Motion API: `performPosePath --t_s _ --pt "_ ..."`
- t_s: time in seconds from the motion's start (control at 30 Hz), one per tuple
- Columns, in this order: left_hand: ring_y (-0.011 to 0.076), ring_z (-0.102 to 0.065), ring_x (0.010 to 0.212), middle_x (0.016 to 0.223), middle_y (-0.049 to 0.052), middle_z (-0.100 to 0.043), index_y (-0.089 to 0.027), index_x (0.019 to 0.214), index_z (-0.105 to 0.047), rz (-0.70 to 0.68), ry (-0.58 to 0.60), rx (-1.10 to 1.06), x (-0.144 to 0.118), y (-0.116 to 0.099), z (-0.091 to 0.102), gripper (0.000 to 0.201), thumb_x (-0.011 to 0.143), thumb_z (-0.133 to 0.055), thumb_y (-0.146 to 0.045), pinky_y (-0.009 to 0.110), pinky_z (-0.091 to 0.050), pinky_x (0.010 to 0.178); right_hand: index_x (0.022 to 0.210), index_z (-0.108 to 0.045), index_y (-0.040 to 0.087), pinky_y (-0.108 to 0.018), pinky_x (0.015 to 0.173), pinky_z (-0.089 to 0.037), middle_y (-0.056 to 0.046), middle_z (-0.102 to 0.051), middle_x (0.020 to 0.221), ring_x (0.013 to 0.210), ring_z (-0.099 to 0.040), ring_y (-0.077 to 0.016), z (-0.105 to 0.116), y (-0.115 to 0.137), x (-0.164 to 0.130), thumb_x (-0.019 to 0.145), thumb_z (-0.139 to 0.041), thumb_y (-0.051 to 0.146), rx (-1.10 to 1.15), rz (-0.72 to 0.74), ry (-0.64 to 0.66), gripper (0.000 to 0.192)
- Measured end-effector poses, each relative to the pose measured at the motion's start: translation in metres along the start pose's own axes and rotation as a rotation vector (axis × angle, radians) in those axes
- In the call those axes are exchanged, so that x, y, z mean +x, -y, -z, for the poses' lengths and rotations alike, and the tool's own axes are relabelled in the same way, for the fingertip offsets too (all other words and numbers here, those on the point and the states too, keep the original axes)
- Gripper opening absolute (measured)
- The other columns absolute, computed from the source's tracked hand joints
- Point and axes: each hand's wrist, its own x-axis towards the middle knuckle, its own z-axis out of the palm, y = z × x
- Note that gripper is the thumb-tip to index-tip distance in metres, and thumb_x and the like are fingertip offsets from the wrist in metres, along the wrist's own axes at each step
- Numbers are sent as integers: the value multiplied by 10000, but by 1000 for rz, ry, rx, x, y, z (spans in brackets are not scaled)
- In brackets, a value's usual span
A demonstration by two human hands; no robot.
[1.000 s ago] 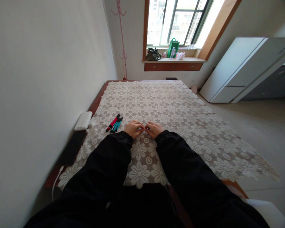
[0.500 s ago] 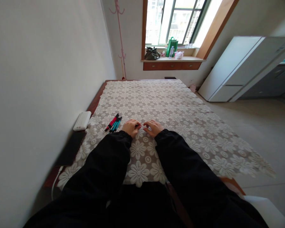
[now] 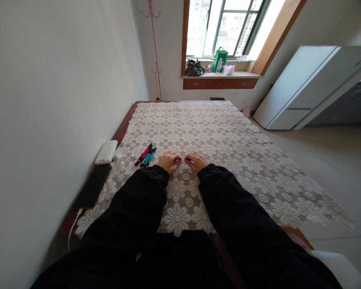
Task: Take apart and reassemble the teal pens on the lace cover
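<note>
Broadly, a long table [image 3: 260,160] under a lace flower-patterned cloth [image 3: 216,132] fills the view and runs away toward a window at twelve o'clock, with a white wall at nine and a white cabinet [image 3: 301,86] at two. Black sleeves reach in from six o'clock and converge near the table's near edge. At ten o'clock from the hands lies a white power bank [image 3: 106,152] by the wall, and between it and the hands, at about ten o'clock too, a small bundle of pens [image 3: 145,155], red and teal, lies on the cloth just beside the left hand but apart from it. The left hand [image 3: 168,161] and right hand [image 3: 196,161] rest knuckles-up on the cloth, fingers curled inward, fingertips almost meeting over something small and pale between them; it is too tiny to identify, and whether either hand truly pinches it I cannot tell. Fine work like this seems best served by wrists planted on the cloth and only the fingertips moving, so the lace does not snag or bunch.
</note>
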Motion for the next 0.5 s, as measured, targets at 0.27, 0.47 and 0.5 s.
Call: performPosePath --t_s 0.27,0.47,0.5 --pt "217 -622 1009 940 22 -740 -243 915 -734 -6 -13 -28 0 3 -2 102 867 -653 -282 353 -489 937 897 -651 212 -313 834 -464 -50 -686 897 892 -592 -192 -1 -2 0 932 -571 236 33 11 -8 91" --pt "204 -641 998 896 11 -746 -264 990 -755 -7 -27 -36 0 3 -2 159 875 -654 -305 331 -494 929 878 -652 213 -313 813 -471 -51 -684 879 881 -601 -194 -3 -5 0 929 -579 249 67 23 -49 96" --pt "203 -639 993 902 10 -749 -263 979 -757 -24 -38 -32 0 3 -2 151 878 -655 -308 332 -492 931 881 -652 214 -314 815 -473 -51 -684 880 882 -603 -194 -3 -5 0 932 -576 254 76 25 -51 101"
